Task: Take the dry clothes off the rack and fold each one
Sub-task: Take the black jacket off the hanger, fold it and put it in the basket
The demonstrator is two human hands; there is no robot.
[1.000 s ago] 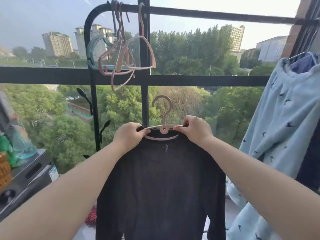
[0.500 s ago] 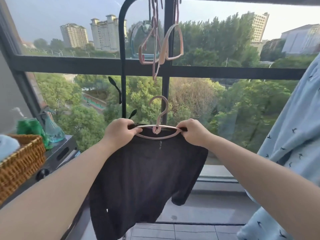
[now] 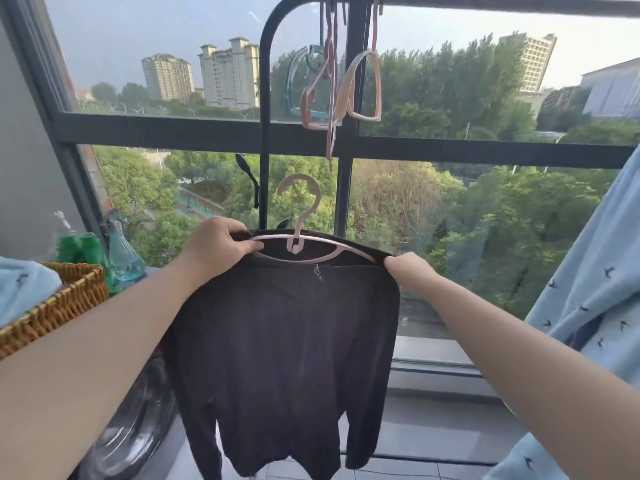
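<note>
left hand (image 3: 216,245) gripping black top (image 3: 287,341) – right hand (image 3: 407,270) pinching its shoulder

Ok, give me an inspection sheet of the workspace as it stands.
Surface: tiled floor below.
Job's things: dark top on pink hanger, hook free of the rack; light blue garment hangs at right.
Clutter: wicker basket, spray bottle, empty hangers on the rack.
Hands: left hand grips hanger and top's shoulder; right hand pinches the other shoulder.
Cables: nothing seen.
Surroundings: window frame, trees and tower blocks outside.
</note>
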